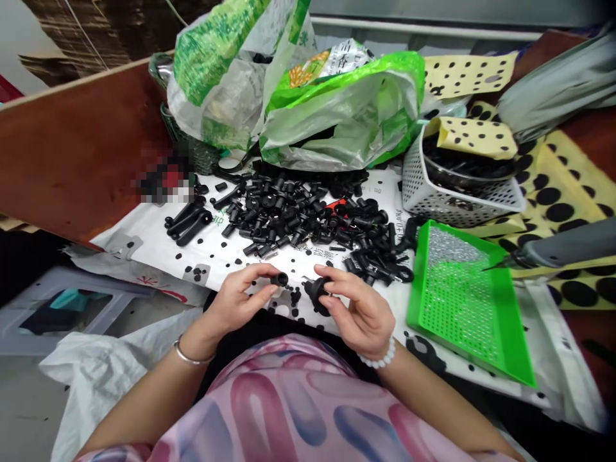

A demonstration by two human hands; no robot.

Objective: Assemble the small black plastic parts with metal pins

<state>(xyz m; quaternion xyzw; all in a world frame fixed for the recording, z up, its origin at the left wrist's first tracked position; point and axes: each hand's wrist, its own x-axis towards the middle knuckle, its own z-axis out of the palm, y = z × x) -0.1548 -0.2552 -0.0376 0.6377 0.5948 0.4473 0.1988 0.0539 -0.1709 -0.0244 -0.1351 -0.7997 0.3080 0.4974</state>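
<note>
Between thumb and fingertips, my left hand (243, 298) pinches a small black cylindrical cap (280, 280), its hollow end facing right. A larger round black part (317, 294) with a narrower neck sits in the fingers of my right hand (360, 308). The two parts are apart, held close to each other above the front edge of the white sheet (231, 256). Just beyond my hands lies a wide heap of small black cylindrical pieces (283, 212), some with metal pins. Tiny black bits (294, 296) show on the sheet between my hands.
Right of my hands lies a green tray (514, 346) with many small shiny pieces, a grey screwdriver-like tool (572, 244) reaching over it. Behind stand a white basket (462, 208) and green-white plastic bags (332, 138). Several longer black parts (192, 224) lie left; yellow dotted sheets (572, 173) lie right.
</note>
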